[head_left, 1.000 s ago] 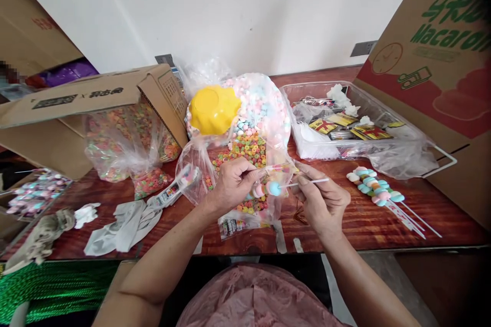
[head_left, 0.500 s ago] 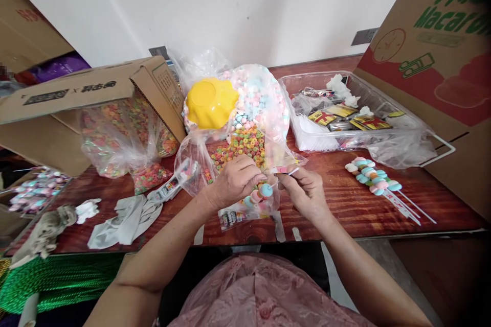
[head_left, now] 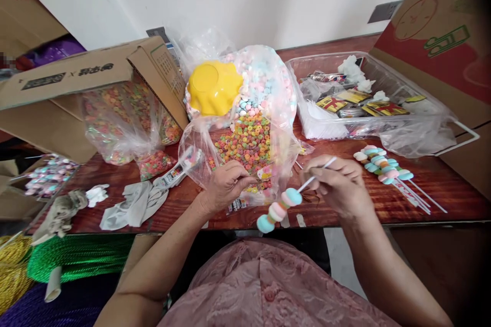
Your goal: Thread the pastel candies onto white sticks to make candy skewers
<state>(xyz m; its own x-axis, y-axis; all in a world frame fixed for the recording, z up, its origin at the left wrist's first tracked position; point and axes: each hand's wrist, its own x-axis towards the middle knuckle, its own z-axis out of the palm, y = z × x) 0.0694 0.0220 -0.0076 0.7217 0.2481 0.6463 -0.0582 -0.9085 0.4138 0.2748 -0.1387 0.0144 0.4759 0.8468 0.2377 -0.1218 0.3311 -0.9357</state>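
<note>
My right hand [head_left: 337,184] pinches a thin white stick [head_left: 311,178] that carries three pastel candy pieces [head_left: 279,209] at its lower end, hanging over the table's front edge. My left hand [head_left: 226,184] is closed in a pinch at the mouth of a clear bag of coloured ring candies [head_left: 245,145], on something too small to name. A yellow bowl [head_left: 213,87] rests upside down on a bag of pastel candies [head_left: 264,79] behind.
Finished candy sticks [head_left: 383,168] lie on the wooden table [head_left: 441,189] at right. A clear tray [head_left: 383,102] holds packets. Cardboard boxes stand left [head_left: 76,92] and right [head_left: 441,51]. Crumpled gloves [head_left: 134,207] and green cord [head_left: 76,258] lie at left.
My right hand has pulled the stick away from the bag and tilted it, so the candies now hang down toward me. My left hand stays at the bag's mouth.
</note>
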